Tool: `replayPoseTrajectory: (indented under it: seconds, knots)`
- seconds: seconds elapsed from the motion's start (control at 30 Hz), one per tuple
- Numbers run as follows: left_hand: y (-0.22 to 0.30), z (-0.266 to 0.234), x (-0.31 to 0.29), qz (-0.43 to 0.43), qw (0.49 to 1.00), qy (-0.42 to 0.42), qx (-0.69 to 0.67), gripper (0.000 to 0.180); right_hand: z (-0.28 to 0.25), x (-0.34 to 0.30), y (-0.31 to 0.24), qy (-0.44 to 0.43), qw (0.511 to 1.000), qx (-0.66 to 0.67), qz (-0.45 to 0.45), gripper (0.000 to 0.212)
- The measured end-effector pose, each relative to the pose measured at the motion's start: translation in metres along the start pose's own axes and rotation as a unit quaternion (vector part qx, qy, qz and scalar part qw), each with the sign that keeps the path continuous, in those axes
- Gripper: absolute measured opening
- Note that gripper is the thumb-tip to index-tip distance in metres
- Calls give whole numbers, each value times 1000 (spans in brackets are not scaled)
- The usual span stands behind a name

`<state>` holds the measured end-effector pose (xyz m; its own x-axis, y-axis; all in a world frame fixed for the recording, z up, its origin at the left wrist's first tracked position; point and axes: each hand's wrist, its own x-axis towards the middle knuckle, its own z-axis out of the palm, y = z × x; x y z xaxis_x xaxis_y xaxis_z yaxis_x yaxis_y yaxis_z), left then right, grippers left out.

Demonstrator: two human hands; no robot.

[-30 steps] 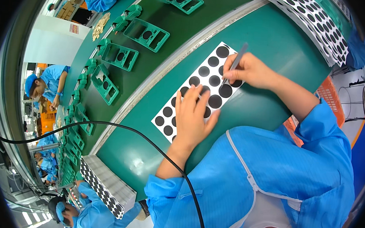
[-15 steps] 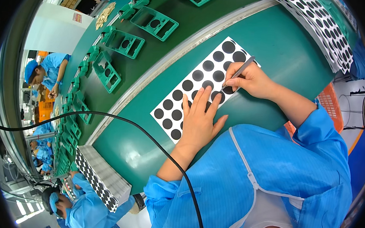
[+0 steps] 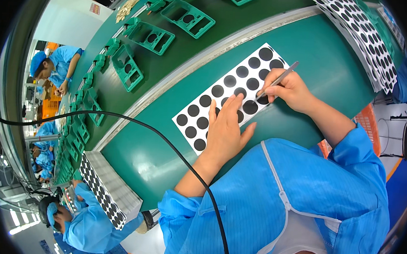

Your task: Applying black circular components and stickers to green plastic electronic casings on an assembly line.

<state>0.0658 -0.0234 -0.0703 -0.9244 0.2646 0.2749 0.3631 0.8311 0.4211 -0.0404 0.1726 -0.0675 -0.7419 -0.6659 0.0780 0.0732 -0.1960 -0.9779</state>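
Note:
A white sheet with rows of round black dots (image 3: 217, 91) lies slantwise on the green worktop in front of me. My left hand (image 3: 224, 133) rests palm down on its lower middle, fingers spread and pressing lightly on the dots. Between thumb and fingers of my right hand (image 3: 289, 91) is a pair of slim metal tweezers (image 3: 283, 77). Their tip points down at the upper right edge of a black dot (image 3: 250, 107) near the sheet's near edge. Part of the sheet is hidden under both hands.
Beyond a metal rail, a dark green belt carries green plastic frames (image 3: 188, 19). Dotted sheets are stacked at the far right (image 3: 358, 34) and near left (image 3: 111, 186). A black cable (image 3: 165, 145) crosses the view. An orange basket (image 3: 369, 123) stands right; co-workers (image 3: 60, 69) are left.
The view has turned slightly, shifting the whole scene. My tweezers' tip is now at the edge of a dot close to my left fingers, which still lie on the sheet.

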Motion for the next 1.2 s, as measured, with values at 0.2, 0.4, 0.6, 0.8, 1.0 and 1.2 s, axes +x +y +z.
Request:
replayPoseTrajectory:
  seconds: [0.2, 0.4, 0.6, 0.8, 1.0, 1.2]
  knots:
    - [-5, -1, -4, -6, 1000, 10, -10, 66, -9, 6, 8, 42, 974, 217, -49, 13]
    - [-9, -7, -6, -20, 970, 126, -207, 66, -18, 8, 17, 124, 989, 52, -60, 14]
    - [-103, -72, -30, -158, 935, 304, -85, 47, -30, 9, 35, 133, 990, 30, -45, 9]
    - [-263, -137, -97, -340, 813, 472, 20, 39, -34, 10, 36, 132, 989, 41, -46, 9]
    - [-362, -193, -129, -434, 726, 492, 206, 51, -38, 9, 28, 101, 988, 117, -30, 13]
    - [-413, -222, -145, -578, 660, 409, 254, 52, -36, 7, 22, 127, 981, 144, 13, 17]
